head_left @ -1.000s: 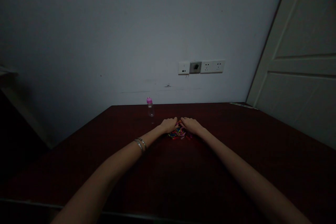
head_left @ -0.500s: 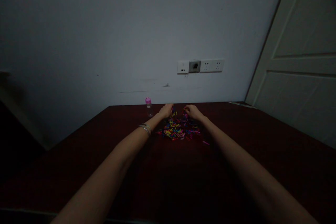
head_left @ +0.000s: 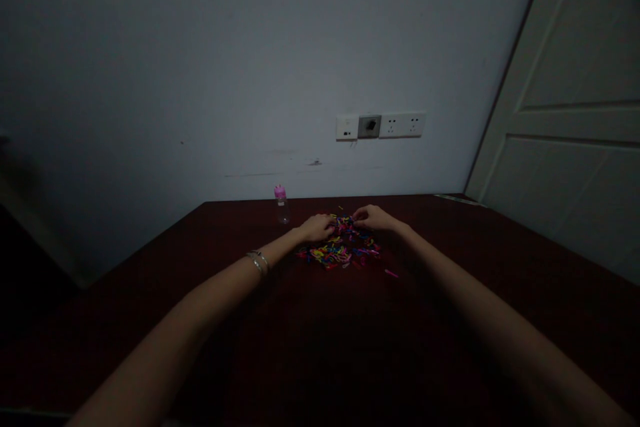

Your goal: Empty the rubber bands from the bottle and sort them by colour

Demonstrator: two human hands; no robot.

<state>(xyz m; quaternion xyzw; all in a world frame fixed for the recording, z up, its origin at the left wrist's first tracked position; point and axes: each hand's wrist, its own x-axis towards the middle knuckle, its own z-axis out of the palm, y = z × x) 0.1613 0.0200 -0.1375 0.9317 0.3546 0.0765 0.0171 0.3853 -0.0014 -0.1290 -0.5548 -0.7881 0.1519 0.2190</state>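
A loose heap of small, thin, bright pieces (head_left: 330, 254), like little clips or pins in pink, yellow, blue and red, is spread over the dark red table. My left hand (head_left: 317, 227), with bracelets on its wrist, lies palm down at the heap's left side, fingers touching the pieces. On the far right side of the heap, my right hand (head_left: 373, 218) has its fingers bent and slightly apart, with the thumb near the pieces. No piece can be made out in either hand. One pink piece (head_left: 391, 273) lies apart at the near right.
A clear bottle with a pink cap (head_left: 283, 205) stands left of the heap, close to the wall. Wall sockets (head_left: 380, 127) sit above the table's back edge (head_left: 420, 196). A pale panelled door (head_left: 560, 113) rises on the right.
Both hands have come down onto the heap from raised, pinched poses; the left moved nearer to me. Pieces at the back of the heap are now spread between the hands.
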